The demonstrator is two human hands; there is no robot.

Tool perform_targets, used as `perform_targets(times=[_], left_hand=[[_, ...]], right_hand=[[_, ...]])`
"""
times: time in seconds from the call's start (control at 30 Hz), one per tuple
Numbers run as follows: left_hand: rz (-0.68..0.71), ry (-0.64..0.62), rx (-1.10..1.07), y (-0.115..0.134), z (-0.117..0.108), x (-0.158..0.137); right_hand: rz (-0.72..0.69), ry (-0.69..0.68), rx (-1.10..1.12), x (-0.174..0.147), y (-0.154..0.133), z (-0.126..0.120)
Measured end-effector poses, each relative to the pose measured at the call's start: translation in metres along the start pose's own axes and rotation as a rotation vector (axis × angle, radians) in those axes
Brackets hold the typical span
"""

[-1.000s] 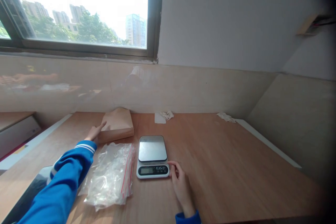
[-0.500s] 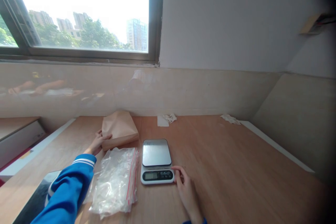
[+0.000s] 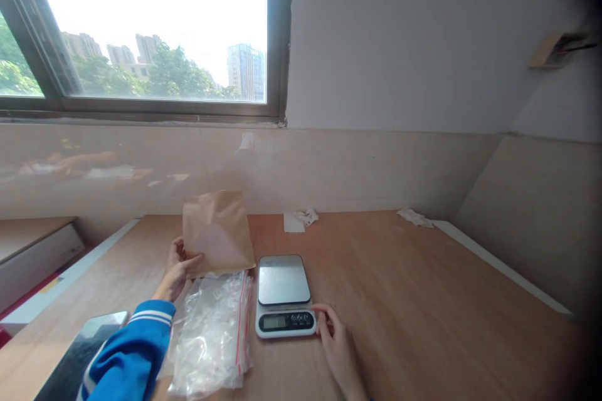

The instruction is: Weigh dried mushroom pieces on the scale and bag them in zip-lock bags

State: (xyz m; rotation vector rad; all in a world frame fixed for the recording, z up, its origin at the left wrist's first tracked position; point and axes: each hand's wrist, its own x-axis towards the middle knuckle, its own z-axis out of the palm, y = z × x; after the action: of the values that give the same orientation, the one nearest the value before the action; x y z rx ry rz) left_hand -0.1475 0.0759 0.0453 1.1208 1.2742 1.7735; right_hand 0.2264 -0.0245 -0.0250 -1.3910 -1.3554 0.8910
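My left hand (image 3: 181, 268) grips the lower left edge of a brown kraft paper bag (image 3: 219, 232), thumb in front, the bag tilted up on the table. Just below it lies a stack of clear zip-lock bags (image 3: 209, 338) with red seal strips. To their right sits a white kitchen scale (image 3: 285, 291) with a bare metal plate; its small display shows digits too small to read. At the scale's front right corner is my right hand (image 3: 335, 333), fingers curled and fingertips closed against the side of the casing.
A dark glossy flat slab (image 3: 78, 357) lies partly under my left sleeve. At the table's back are a white paper piece (image 3: 294, 222), a crumpled scrap (image 3: 307, 217) and another crumpled scrap (image 3: 414, 218). A tiled wall (image 3: 352, 169) and a window (image 3: 164, 25) stand behind.
My left hand has raised the kraft paper bag from lying back to a more upright tilt, its front face now towards me. My right hand stays at the scale's corner. The view has shifted slightly.
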Motion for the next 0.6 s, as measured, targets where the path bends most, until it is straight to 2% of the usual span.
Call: perform_targets(times=[0.1, 0.23, 0.37, 0.47, 0.6], left_hand=[[-0.008, 0.01, -0.011, 0.003, 0.003, -0.003], [0.007, 0.088, 0.016, -0.001, 0.002, 0.0], [-0.018, 0.064, 0.085, -0.006, 0.003, -0.006], [-0.024, 0.042, 0.16, -0.006, 0.005, -0.016], [-0.015, 0.005, 0.289, -0.001, 0.003, -0.023]], right_hand=[[-0.02, 0.026, 0.014, -0.001, -0.002, 0.0], [-0.071, 0.05, 0.033, -0.005, -0.011, -0.001], [-0.167, 0.082, 0.007, -0.01, -0.025, 0.001], [-0.3, 0.106, -0.015, -0.017, -0.05, 0.008], [-0.502, 0.067, -0.049, -0.029, -0.106, 0.033]])
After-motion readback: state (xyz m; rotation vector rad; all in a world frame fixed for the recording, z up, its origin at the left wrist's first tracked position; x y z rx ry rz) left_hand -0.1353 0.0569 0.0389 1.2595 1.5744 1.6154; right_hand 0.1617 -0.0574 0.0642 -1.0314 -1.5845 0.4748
